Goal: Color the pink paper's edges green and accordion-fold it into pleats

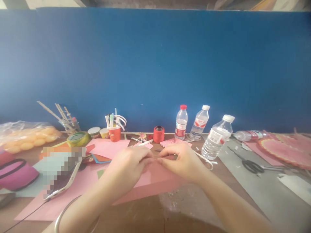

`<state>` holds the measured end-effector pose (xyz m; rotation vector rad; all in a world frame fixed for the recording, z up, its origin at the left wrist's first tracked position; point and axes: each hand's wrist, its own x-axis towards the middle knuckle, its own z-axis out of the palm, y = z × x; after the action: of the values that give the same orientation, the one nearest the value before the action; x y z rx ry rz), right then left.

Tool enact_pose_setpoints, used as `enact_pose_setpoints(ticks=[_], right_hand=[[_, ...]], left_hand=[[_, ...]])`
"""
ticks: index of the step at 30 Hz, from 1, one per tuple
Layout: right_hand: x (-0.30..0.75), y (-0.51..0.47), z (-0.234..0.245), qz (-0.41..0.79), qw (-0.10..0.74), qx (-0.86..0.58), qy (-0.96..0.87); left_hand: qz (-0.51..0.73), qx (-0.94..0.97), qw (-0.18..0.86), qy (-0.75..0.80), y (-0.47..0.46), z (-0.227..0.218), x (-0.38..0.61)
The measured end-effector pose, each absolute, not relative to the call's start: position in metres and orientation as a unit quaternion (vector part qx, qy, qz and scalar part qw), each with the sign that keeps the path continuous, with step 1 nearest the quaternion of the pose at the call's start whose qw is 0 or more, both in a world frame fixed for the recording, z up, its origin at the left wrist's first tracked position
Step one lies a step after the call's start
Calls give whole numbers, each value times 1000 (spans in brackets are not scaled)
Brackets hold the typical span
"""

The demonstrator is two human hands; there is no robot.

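Both hands meet at the middle of the table over a sheet of pink paper [155, 184]. My left hand [131, 165] has thumb and fingers pressed together at the sheet's far edge. Opposite it, my right hand [183, 163] pinches that same edge between thumb and forefinger. The sheet slants down toward me, and its near edge looks blurred. Just beyond the hands lie a pleated pink paper fan [175, 142] and a red roll of tape or cord [158, 134].
Three water bottles [181, 124] stand at the back right. A red paper cup [114, 133] of sticks stands left of centre. Black-handled scissors [252, 165] lie on a grey mat [233, 181]. A phone [65, 187] leans at the left, its cable running toward me.
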<state>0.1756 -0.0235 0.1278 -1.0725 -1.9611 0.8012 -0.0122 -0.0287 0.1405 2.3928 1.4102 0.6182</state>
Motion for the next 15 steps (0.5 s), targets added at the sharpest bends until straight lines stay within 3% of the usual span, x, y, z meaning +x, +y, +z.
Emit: enact_pose_setpoints(ticks=[15], right_hand=[[207,-7,137,347,392,-454,-721]], left_hand=[[209,793,190,539,-23,151,-26]])
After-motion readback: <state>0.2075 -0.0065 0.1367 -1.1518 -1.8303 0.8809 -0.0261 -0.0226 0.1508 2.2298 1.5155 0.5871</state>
